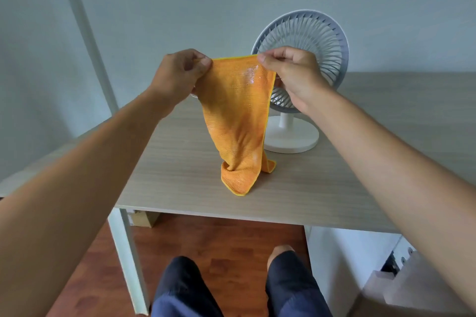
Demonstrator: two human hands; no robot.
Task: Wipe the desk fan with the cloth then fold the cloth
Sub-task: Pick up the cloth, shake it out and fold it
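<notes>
Left hand: the left hand (pixel 177 72) pinched one top corner of the cloth (pixel 238 121) between thumb and curled fingers, held up above the desk.
Right hand: the right hand (pixel 291 74) pinched the other top corner in the same way, thumb on the near side and fingers curled behind the fabric.
Gap between hands: the two hands were near each other at about the same height, with the top hem of the cloth stretched between them.
Cloth: orange with a yellow stitched edge, it hung down from both hands in a narrowing drape; a pale shiny patch showed near the top, close to the right hand.
Cloth's lower end: the bottom corners lay crumpled on the desk (pixel 180 157), touching the top, just in front of the fan's base.
Fan: the fan (pixel 309 41) stood upright on the desk behind the cloth and the right hand, its round grey grille facing the person; the hand and cloth covered the grille's lower left part.
Fan base: a white round foot and short white stem, resting on the desk just beside the hanging cloth.
Desk: pale wood-grain top on white legs, set against a grey wall.
Below: reddish wooden floor (pixel 219 244), the person's dark trouser legs, and a cardboard box (pixel 144 219) under the desk.
</notes>
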